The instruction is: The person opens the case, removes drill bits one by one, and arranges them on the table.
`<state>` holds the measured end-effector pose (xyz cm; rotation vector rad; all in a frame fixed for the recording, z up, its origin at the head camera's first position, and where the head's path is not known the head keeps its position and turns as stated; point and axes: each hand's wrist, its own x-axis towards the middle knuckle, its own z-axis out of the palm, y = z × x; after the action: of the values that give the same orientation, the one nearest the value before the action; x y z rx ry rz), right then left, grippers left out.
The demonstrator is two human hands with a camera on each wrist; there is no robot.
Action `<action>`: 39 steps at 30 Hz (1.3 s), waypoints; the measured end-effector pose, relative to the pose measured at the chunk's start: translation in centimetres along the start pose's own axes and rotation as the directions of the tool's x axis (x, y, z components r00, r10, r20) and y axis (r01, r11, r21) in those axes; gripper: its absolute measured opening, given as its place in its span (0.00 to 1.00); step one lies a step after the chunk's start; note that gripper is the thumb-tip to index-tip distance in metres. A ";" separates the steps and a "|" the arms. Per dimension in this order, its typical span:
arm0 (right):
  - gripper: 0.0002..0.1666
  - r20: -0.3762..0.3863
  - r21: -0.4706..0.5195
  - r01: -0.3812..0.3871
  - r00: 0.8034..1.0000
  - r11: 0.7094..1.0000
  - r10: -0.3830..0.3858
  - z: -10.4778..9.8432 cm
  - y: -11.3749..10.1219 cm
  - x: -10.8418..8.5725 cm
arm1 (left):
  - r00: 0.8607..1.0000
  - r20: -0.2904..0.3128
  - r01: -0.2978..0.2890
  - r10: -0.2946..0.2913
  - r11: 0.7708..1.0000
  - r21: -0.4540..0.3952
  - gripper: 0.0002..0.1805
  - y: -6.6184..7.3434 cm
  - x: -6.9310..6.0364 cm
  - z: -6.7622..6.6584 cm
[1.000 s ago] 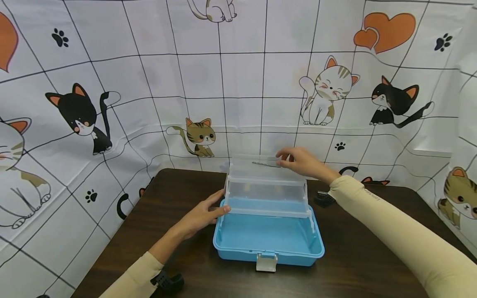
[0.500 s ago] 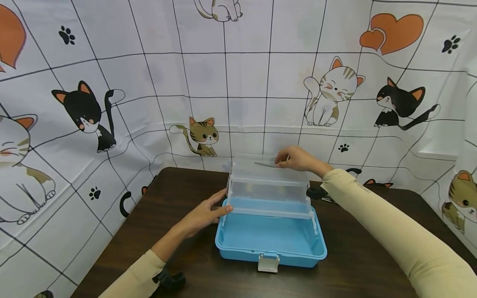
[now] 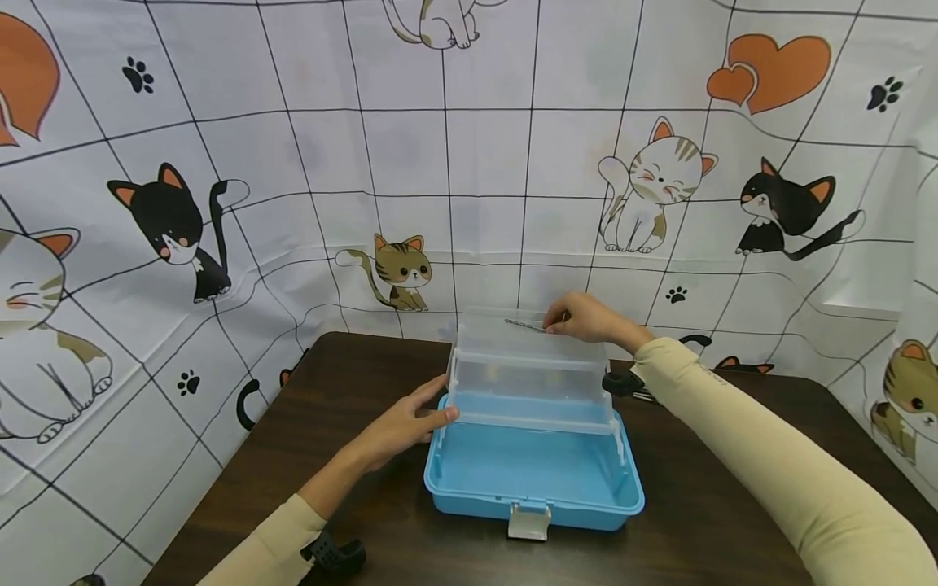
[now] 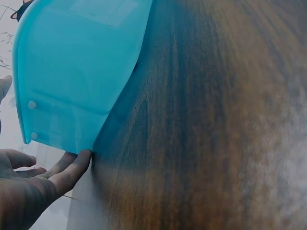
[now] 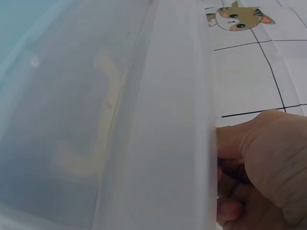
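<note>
A light blue plastic toolbox (image 3: 532, 521) stands on the brown table with its translucent trays (image 3: 531, 381) raised at the back. My left hand (image 3: 396, 427) holds the box's left side, thumb over the rim by the tray and fingers outside. In the left wrist view, fingertips touch the lower edge of the blue wall (image 4: 81, 72). My right hand (image 3: 586, 316) pinches a thin grey metal tool (image 3: 522, 325) over the top tray, its tip pointing left; its kind cannot be told. In the right wrist view, the tray wall (image 5: 168, 134) hides the tool.
A white latch (image 3: 528, 521) hangs at the box's front. The dark wooden table (image 3: 352, 374) stretches out on both sides. Behind it hangs a white sheet (image 3: 476, 163) printed with cats. Dark camera mounts sit at both wrists, the right one (image 3: 623, 383) close beside the trays.
The right forearm has shifted slightly left, and the hand is still pinching the thin metal tool over the top tray. The left hand and the box hold their places; the view has moved a little.
</note>
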<state>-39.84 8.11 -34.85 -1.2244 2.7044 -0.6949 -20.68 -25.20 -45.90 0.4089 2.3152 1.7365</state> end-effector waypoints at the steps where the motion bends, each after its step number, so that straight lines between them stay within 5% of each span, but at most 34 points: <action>1: 0.06 0.005 0.008 -0.002 1.000 1.000 0.002 0.0 0.0 0.0 | 1.000 0.000 -0.001 0.001 1.000 0.001 0.45 0.0 0.0 0.0; 11: 0.08 0.002 0.101 -0.054 0.999 0.993 0.054 -0.3 -0.2 -0.7 | 1.000 0.001 -0.005 0.005 1.000 0.004 0.46 0.1 0.0 -0.1; 23: 0.15 -0.107 0.224 -0.148 0.979 0.963 0.175 -0.9 0.3 -2.6 | 1.000 0.009 -0.007 0.007 1.000 0.002 0.46 -0.1 0.1 -0.2; 30: 0.16 -0.187 0.262 -0.142 0.963 0.955 0.195 -2.3 1.6 -6.2 | 1.000 0.012 0.006 -0.006 1.000 -0.001 0.46 -0.1 0.3 0.1; 39: 0.16 -0.312 0.187 -0.154 0.927 0.970 0.207 -3.1 4.1 -12.5 | 1.000 0.004 0.011 -0.011 1.000 0.015 0.44 0.0 0.1 -0.2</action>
<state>-35.05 20.70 -35.12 -0.8725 2.8994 -1.1556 -20.81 -25.29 -45.82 0.4005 2.3251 1.7124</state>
